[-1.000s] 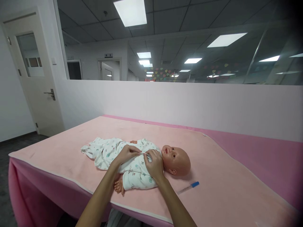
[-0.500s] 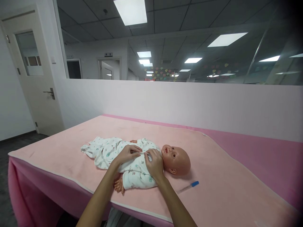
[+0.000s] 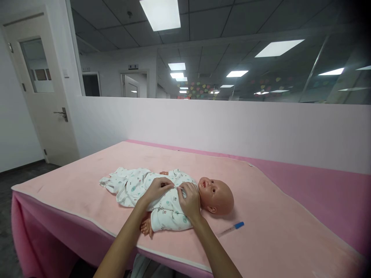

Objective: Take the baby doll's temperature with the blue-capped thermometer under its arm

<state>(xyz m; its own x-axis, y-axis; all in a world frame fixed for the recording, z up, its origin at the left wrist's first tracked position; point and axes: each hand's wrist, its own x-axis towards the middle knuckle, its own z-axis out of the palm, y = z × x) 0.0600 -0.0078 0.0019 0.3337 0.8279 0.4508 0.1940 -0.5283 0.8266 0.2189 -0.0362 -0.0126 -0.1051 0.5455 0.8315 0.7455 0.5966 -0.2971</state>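
White printed cloth under your fingertips in the head view: that's the baby suit [image 3: 166,204], worn by the doll [image 3: 218,196], which lies on its back across the pink table cover [image 3: 275,235], head to the right. Your left hand [image 3: 159,189] has thumb and fingers drawn together in a tight pinch on the fabric at mid-chest. Right beside it, your right hand [image 3: 189,201] pinches too, thumb against fingers, its palm side down over the upper chest near the doll's chin. A thin white edge shows between your fingertips; whether strip or seam, you can't tell from here. Near your right forearm lies a clear, blue-capped stick [image 3: 232,229], untouched.
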